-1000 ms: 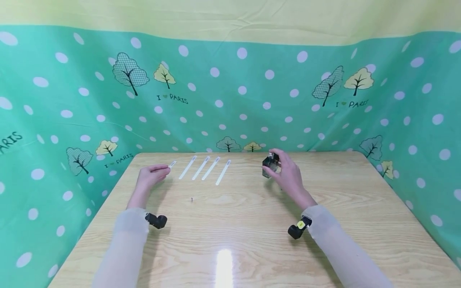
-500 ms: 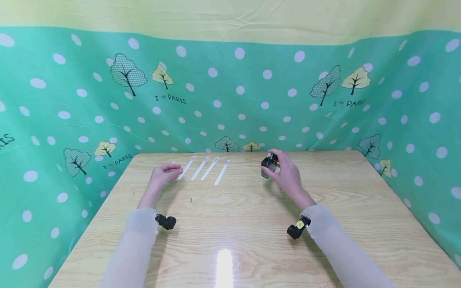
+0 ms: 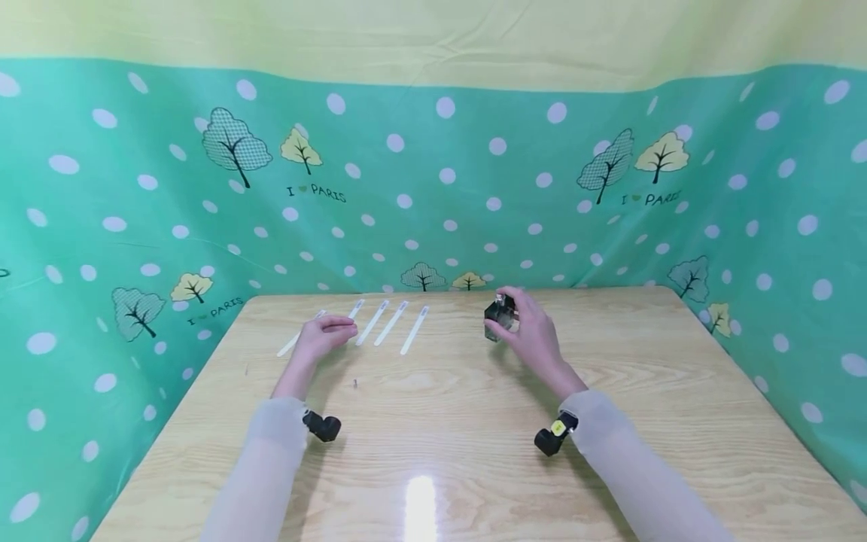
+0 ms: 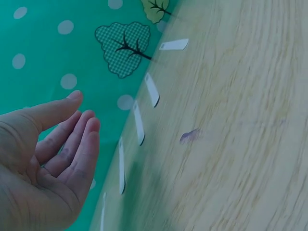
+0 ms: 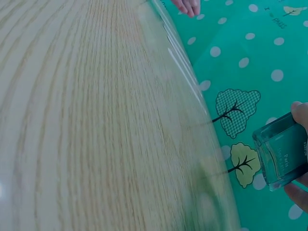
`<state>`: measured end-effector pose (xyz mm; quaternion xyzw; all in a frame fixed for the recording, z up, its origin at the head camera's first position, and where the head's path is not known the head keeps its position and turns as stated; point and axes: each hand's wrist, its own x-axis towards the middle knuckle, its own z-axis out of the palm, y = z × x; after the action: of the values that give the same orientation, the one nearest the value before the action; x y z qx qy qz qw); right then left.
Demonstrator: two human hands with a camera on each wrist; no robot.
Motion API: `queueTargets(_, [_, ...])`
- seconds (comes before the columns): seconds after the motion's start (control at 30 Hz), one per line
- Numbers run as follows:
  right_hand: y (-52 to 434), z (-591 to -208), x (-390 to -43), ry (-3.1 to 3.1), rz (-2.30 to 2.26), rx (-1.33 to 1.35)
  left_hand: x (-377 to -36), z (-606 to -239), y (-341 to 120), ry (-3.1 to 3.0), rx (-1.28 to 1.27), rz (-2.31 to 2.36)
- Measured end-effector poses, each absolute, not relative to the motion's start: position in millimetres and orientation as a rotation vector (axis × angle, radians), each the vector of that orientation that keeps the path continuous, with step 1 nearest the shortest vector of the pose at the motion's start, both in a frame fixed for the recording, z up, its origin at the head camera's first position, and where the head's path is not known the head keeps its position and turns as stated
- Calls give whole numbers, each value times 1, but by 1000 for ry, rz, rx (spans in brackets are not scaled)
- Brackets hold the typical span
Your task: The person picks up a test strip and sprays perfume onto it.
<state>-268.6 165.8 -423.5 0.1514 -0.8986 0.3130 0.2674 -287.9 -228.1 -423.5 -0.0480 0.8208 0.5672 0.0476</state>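
Observation:
My right hand grips a dark glass perfume bottle between thumb and fingers, raised over the back part of the table. In the right wrist view the flat clear bottle shows "Paris" lettering and the thumb at its edge. My left hand hovers over the back left with loosely bent fingers and nothing in them. Several white paper strips lie in a slanted row around it. The leftmost strip and its neighbour are partly hidden by this hand; the rightmost strip lies fully in sight.
The wooden table ends at a green polka-dot curtain printed with trees, which also closes in both sides. A small dark mark is on the tabletop in front of the left hand. Each wrist wears a small black camera.
My left hand has moved right, away from the leftmost strip, uncovering its lower end and covering part of the second strip. My right hand keeps the perfume bottle in nearly the same place.

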Motion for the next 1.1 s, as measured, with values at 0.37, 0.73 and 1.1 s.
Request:
queueTargets(0.37, [163,-422,-271,-2407,822,420,-293,-433,-204,2553,-104,1639])
queueTargets(0.73, [158,-423,-272,-2416,823,433,-295,-440,-185,2509,-126,1661])
queueTargets(1.1, [152,-427,-272,-2423,874,426,-294,-452,-170,2459,-112,1668])
